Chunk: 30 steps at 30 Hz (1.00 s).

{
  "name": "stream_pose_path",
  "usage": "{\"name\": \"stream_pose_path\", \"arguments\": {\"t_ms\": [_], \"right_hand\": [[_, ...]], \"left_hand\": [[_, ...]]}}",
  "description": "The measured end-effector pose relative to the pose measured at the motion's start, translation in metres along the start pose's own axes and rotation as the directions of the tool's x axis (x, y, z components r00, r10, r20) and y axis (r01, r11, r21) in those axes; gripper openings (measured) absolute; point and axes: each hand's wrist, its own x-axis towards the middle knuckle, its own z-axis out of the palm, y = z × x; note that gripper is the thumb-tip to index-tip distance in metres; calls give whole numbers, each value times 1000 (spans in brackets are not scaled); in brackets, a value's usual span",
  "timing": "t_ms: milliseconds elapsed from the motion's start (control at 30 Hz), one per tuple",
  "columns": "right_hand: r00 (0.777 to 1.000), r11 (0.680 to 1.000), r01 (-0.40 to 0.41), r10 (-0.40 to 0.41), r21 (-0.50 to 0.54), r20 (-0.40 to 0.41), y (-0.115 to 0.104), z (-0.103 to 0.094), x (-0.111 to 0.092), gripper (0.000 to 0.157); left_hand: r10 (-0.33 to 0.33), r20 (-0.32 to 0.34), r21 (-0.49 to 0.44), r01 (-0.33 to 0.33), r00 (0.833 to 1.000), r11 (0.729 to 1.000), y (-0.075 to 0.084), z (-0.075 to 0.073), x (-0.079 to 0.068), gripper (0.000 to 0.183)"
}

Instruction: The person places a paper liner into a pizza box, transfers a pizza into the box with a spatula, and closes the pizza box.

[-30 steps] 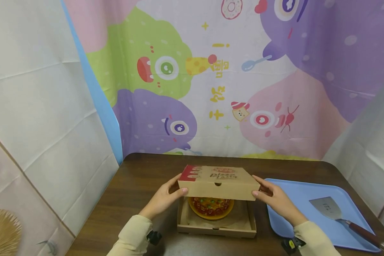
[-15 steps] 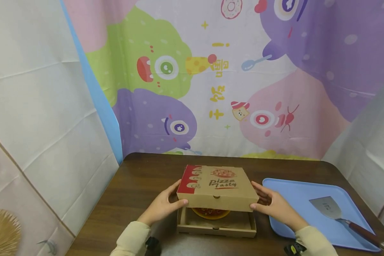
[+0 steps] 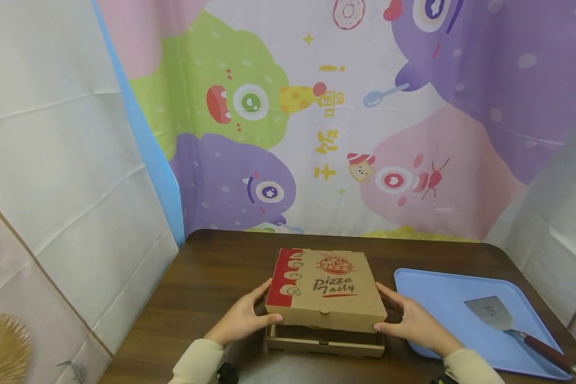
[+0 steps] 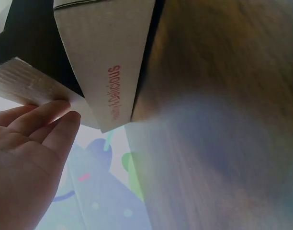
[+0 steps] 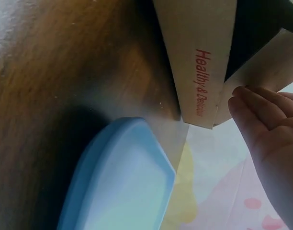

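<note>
A cardboard pizza box lid printed "Pizza Tasty" slopes down toward the front over the box's bottom half. A gap remains at the front, and the lid hides the inside. My left hand holds the lid's left front corner, thumb at the front and fingers along the side. At the opposite corner my right hand grips likewise. Fingertips of the left hand touch the lid's side flap in the left wrist view. The right wrist view shows the right hand against the other flap.
A blue tray lies right of the box, carrying a broad metal spatula with a dark handle. The dark wooden table ends at a cartoon-printed curtain behind. A straw-coloured round object shows at far left.
The lid has swung down toward the front with both hands holding it. The pizza seen inside the box earlier is now hidden beneath it. Tray and spatula stay put.
</note>
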Motion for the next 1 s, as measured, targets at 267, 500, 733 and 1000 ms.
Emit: {"name": "stream_pose_path", "arguments": {"t_ms": [267, 500, 733, 1000], "right_hand": [[1000, 991, -15, 13, -131, -15, 4, 8, -3, 103], [1000, 985, 0, -1, -171, -9, 5, 14, -5, 106], [1000, 973, 11, -16, -232, -17, 4, 18, -6, 105], [999, 957, 30, -35, -289, -12, 6, 20, -7, 102]], "left_hand": [[8, 5, 140, -9, 1000, 990, -7, 2, -1, 101], [3, 14, 149, -5, 1000, 989, -12, 4, -2, 102], [1, 25, 154, -5, 1000, 988, -16, 7, -3, 103], [27, -4, 215, -26, 1000, 976, -19, 10, -3, 101]]}}
